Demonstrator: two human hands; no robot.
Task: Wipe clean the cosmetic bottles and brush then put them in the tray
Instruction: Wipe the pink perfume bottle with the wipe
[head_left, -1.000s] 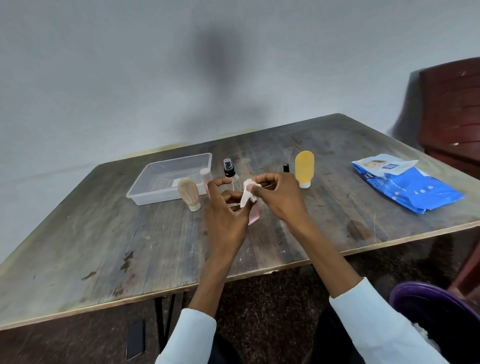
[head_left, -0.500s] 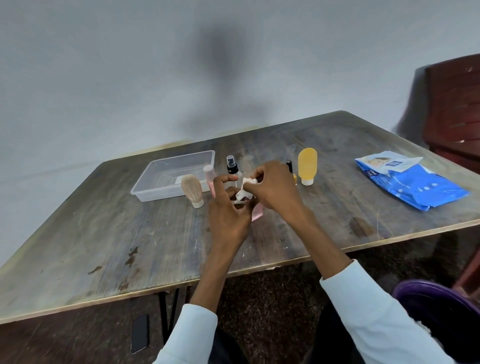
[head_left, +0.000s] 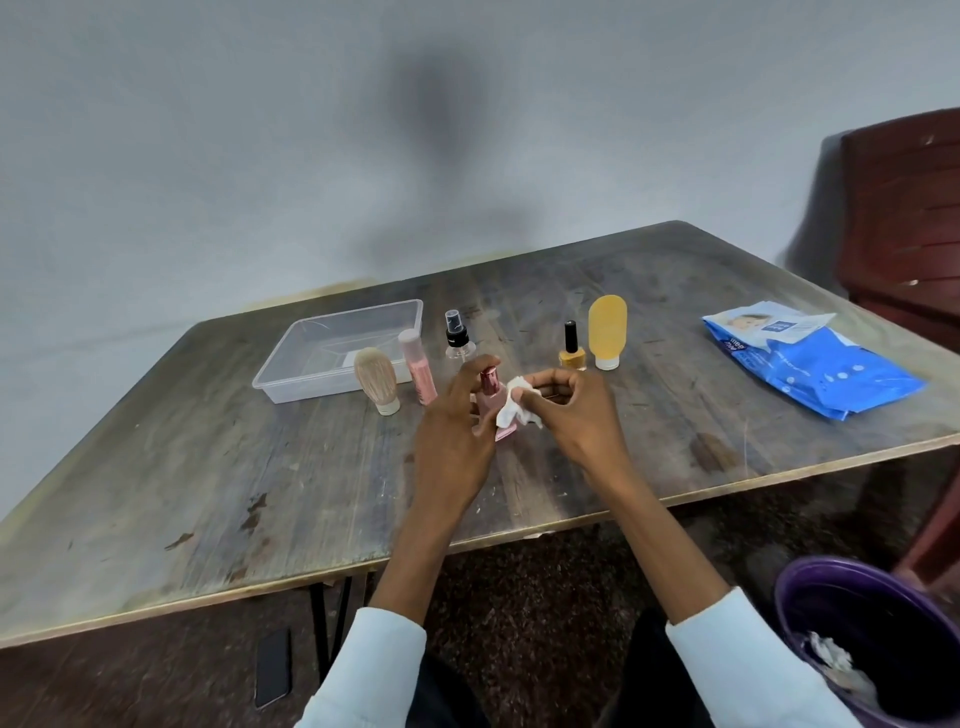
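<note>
My left hand (head_left: 457, 431) grips a small pink bottle (head_left: 490, 402) with a metallic pink cap, held upright above the table. My right hand (head_left: 576, 415) pinches a crumpled white wipe (head_left: 514, 410) against the bottle's right side. Behind them stand a beige brush (head_left: 376, 379), a pink tube (head_left: 417, 364), a clear spray bottle (head_left: 458, 338) with a black top, a yellow nail polish bottle (head_left: 571, 351) and a yellow squeeze bottle (head_left: 607, 330). A clear plastic tray (head_left: 291, 374) sits at the back left with no bottles in it.
A blue pack of wipes (head_left: 810, 364) lies at the right of the wooden table (head_left: 208, 467). A purple bin (head_left: 872, 634) with used wipes stands at the lower right. A dark red chair (head_left: 904, 218) is behind the table's right corner.
The hands have shifted a little; the pink bottle's cap now shows above my left fingers and the wipe sits lower on the bottle's side. The yellow nail polish bottle is now uncovered.
</note>
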